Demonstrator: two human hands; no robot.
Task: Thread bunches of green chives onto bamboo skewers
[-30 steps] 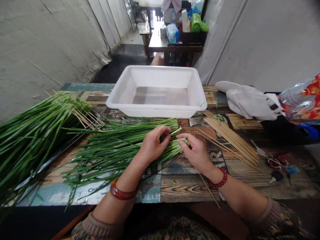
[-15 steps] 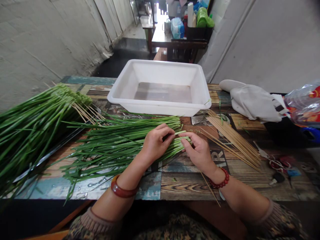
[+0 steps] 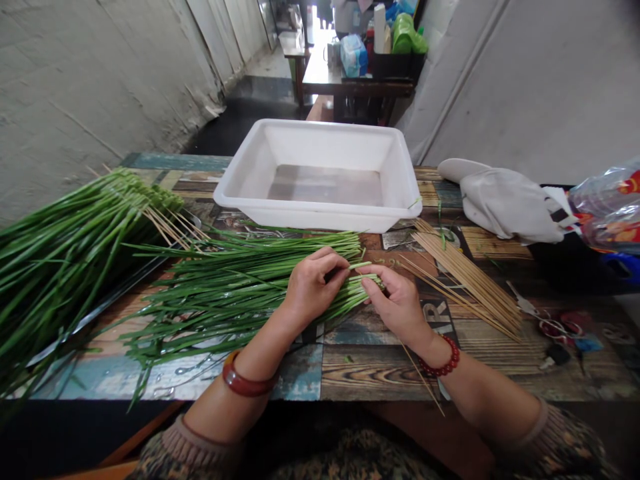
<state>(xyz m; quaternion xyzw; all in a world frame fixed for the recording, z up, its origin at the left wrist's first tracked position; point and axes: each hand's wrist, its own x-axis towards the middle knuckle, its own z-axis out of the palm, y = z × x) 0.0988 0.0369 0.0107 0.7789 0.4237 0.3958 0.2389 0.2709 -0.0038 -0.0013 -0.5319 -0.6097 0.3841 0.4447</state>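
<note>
1. Head view, looking forward and down: two bare hands are working over a worktop [image 3: 380,380] patterned like patched wooden boards.
2. Green stalks [image 3: 225,287], long and leafy, are lying across the worktop in front of the person, their dark leaves spreading leftward and their pale cut ends pointing right.
3. The left hand [image 3: 316,285], below a reddish-brown bangle [image 3: 247,375], is resting over the stalks; its thumb and index finger are pinching a stem whose pale tip is poking out toward the other hand.
4. The right hand [image 3: 397,303], below a red bead bracelet [image 3: 443,355], is curling its fingers around a cluster of pale stalk ends.
5. A thin skewer [image 3: 423,377] is slanting out from under the right hand past the near edge; whether the fingers are gripping it, I cannot tell.
6. Further right, a pile of wooden skewers [image 3: 467,287] is lying at an angle.
7. Behind the stalks, a white tub [image 3: 320,219] is standing.
8. At far left, a thick green heap [image 3: 75,260] is lying with stick ends jutting out.
9. Toward the right edge, a pale cap [image 3: 505,200] is resting near a clear plastic package [image 3: 613,207].
</note>
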